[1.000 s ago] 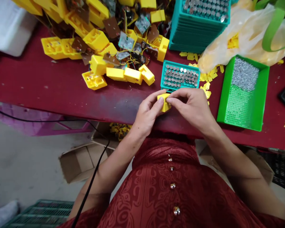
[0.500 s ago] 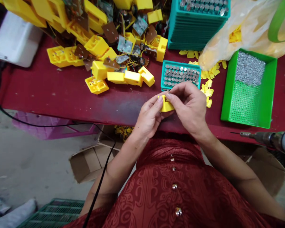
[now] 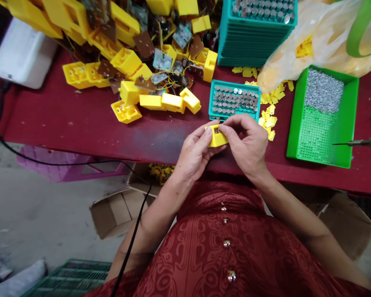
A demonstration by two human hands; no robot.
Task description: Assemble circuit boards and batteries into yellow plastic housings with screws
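One yellow casing [image 3: 219, 141], held near the front edge of the table [image 3: 126, 136].
Left hand [image 3: 192, 152], at the casing's nine o'clock: clamped on it. Right hand [image 3: 247, 143], at three o'clock: thumb [image 3: 227, 132] at the recess [image 3: 217, 130]; cannot tell whether it pinches anything. Teal tray [image 3: 235, 83] lies at one o'clock; green bin [image 3: 318, 136] between two and three.

Soft, fairly dim light; buttons [image 3: 231, 275] on the shirt [image 3: 198, 255] glint, far-left yellow cases [image 3: 68, 20] look blurred, and wide-lens stretching shows toward the edges.
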